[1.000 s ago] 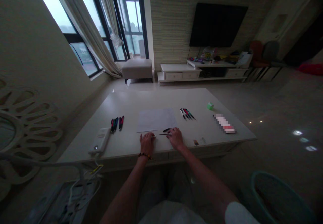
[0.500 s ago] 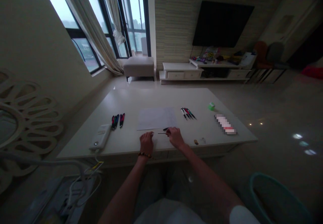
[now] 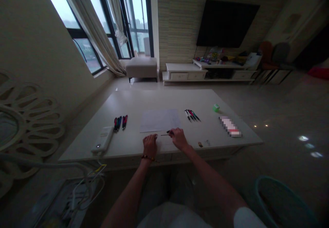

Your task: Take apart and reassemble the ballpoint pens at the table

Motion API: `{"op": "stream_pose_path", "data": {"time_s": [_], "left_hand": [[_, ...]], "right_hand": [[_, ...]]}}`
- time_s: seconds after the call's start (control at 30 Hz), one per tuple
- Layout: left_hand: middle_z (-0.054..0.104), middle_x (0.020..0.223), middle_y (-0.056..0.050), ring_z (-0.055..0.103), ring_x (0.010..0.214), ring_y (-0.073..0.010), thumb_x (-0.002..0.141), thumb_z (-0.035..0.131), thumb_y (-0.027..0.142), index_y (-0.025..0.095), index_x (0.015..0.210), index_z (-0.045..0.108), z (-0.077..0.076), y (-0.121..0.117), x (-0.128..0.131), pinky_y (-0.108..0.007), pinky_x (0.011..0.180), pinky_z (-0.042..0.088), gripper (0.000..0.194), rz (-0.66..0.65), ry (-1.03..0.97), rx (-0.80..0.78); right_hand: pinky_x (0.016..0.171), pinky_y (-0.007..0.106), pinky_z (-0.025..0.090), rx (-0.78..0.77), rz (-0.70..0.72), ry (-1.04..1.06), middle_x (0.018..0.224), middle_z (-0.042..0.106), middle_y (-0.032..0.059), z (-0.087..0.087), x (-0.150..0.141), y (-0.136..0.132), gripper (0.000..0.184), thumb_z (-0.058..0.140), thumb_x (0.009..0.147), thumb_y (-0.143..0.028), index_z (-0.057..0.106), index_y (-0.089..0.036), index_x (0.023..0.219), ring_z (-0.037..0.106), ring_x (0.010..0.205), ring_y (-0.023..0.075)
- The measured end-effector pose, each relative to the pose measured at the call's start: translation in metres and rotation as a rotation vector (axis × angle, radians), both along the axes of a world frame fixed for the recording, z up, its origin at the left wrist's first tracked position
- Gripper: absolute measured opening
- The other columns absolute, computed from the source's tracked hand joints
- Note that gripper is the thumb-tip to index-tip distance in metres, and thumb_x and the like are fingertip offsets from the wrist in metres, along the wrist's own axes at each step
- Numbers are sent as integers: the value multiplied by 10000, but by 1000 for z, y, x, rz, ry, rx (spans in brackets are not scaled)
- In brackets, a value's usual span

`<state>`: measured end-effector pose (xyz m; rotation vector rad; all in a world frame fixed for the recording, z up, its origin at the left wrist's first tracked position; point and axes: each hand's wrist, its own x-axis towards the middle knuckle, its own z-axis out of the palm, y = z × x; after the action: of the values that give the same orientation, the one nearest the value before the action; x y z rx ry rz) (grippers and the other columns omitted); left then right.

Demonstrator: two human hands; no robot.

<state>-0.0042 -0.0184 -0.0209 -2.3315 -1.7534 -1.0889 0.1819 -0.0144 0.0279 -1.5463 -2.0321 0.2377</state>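
Note:
My right hand (image 3: 179,138) is closed in a pinch on a thin dark pen refill (image 3: 163,135), which points left toward my other hand. A short black piece (image 3: 168,131) shows at its fingertips; its kind is unclear. My left hand (image 3: 150,144), with a beaded bracelet on the wrist, rests at the table's near side with its fingers curled together. Something small and pale seems to be at its fingertips, too small to name. Just beyond both hands lies a sheet of white paper (image 3: 159,120). The refill's free tip is apart from the left hand.
Several pens (image 3: 117,123) lie left on the white table (image 3: 164,99), beside a power strip (image 3: 103,139). More pens (image 3: 192,115) lie right of the paper. Farther right are a green item (image 3: 216,108), a blurred-out phone-like object (image 3: 230,126) and a small brown object (image 3: 200,144).
Both hands stay nearly in place, with the refill still in the right one. The whole view has shifted very slightly.

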Motion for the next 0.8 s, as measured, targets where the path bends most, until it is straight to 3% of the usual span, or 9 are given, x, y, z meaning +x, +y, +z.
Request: {"op": "stream_pose_path", "data": {"time_s": [0.17, 0.4, 0.6, 0.8], "left_hand": [[636, 901, -30, 549, 870, -163, 876, 375, 172, 241, 1000, 566, 7, -5, 1, -355, 887, 287, 238, -84, 102, -11], [616, 869, -49, 533, 848, -171, 827, 389, 103, 199, 989, 556, 6, -6, 0, -322, 802, 341, 253, -115, 179, -27], [609, 899, -54, 534, 869, -169, 808, 388, 74, 196, 1020, 539, 2, -5, 1, -334, 860, 330, 288, -160, 198, -1], [579, 885, -67, 515, 847, -181, 838, 374, 113, 187, 1056, 517, 0, -4, 1, -318, 762, 355, 271, -124, 202, -12]], "right_hand": [[792, 305, 298, -2, 111, -40, 770, 660, 46, 7, -14, 4, 52, 602, 791, -202, 650, -186, 800, 527, 836, 181], [781, 303, 351, -27, 173, 52, 711, 670, 41, 12, -18, 11, 26, 660, 733, -208, 674, -187, 727, 565, 756, 169], [633, 238, 419, -177, 202, 272, 631, 665, 8, 6, -14, 12, 26, 660, 707, -203, 671, -194, 729, 598, 629, 135], [555, 216, 446, -309, 158, 461, 598, 659, 6, 4, -33, 14, 112, 659, 697, -235, 654, -180, 794, 613, 550, 125]]}}
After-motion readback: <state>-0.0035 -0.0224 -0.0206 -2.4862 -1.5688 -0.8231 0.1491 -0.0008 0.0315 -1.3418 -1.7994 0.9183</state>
